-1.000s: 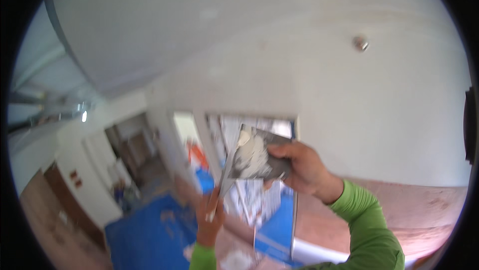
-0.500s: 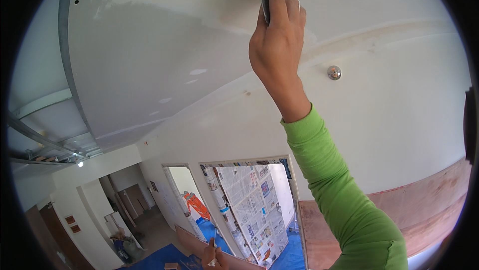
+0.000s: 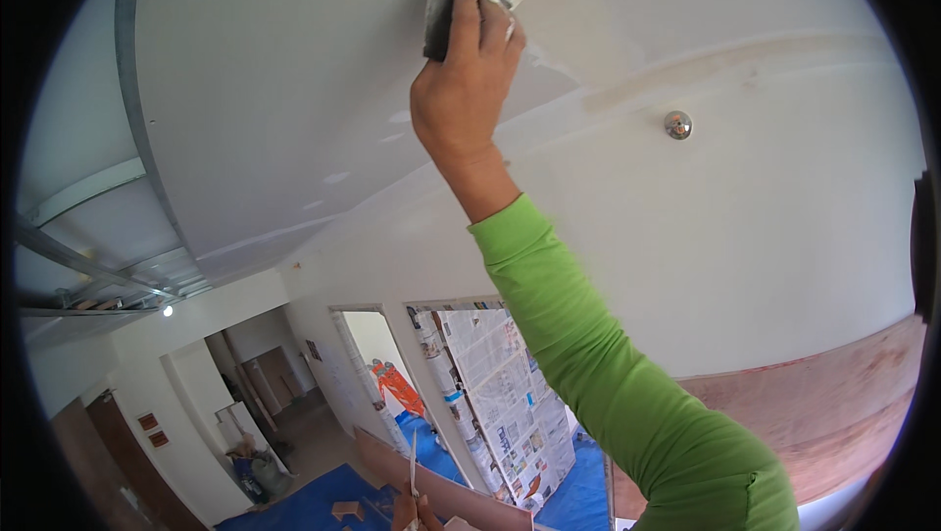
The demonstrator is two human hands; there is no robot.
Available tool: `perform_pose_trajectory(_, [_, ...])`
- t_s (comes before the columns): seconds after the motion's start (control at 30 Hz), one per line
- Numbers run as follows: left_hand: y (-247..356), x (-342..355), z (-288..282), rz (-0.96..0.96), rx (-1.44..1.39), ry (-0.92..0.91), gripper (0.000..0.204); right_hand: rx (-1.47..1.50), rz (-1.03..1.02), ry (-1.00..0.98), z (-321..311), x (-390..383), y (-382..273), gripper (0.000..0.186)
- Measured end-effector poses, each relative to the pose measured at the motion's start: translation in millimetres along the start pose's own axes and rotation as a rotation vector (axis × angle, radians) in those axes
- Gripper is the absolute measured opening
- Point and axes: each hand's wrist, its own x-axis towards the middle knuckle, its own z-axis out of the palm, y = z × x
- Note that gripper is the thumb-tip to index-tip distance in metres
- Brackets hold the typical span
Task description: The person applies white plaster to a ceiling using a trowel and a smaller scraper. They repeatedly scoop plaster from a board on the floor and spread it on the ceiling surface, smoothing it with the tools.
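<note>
Overhead, my right hand (image 3: 469, 90), at the end of a green sleeve, grips a putty knife (image 3: 442, 16). Its broad blade is smeared with white compound and lies at the ceiling board (image 3: 294, 70), which bears pale filler patches. White compound also sticks to my fingers. Low in the picture, my left hand (image 3: 417, 513) closes around a thin, upright, pale tool (image 3: 413, 462), seen nearly edge-on, so its kind is unclear. The lower part of that hand is cut off by the frame's edge.
A round metal ceiling fitting (image 3: 677, 125) lies right of my arm. Below are newspaper-covered panels (image 3: 500, 384), an orange ladder (image 3: 397, 386), blue floor sheeting (image 3: 323, 497) and reddish boards (image 3: 823, 374). Open metal framing (image 3: 88, 266) shows at the left.
My right hand has moved left and slightly down with the putty knife, whose blade face has turned more into view. The left hand and its tool stay low, showing slightly more upright.
</note>
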Motion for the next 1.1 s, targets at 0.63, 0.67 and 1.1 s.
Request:
perform_pose_trajectory(0.63, [25.5,3.4,-13.6,0.051,-0.028,0.012,0.025,-0.089,-0.115,-0.003,-65.9,78.6,32.1,0.055])
perform_pose_trajectory(0.67, [27.6,3.6,-14.9,0.012,-0.082,0.006,0.025,-0.081,-0.095,-0.009,-61.3,76.4,29.0,0.056])
perform_pose_trajectory(1.1, [21.0,-1.9,-24.0,0.048,-0.001,0.088,0.030,0.037,0.015,-0.068,7.7,-25.4,-8.0,0.071])
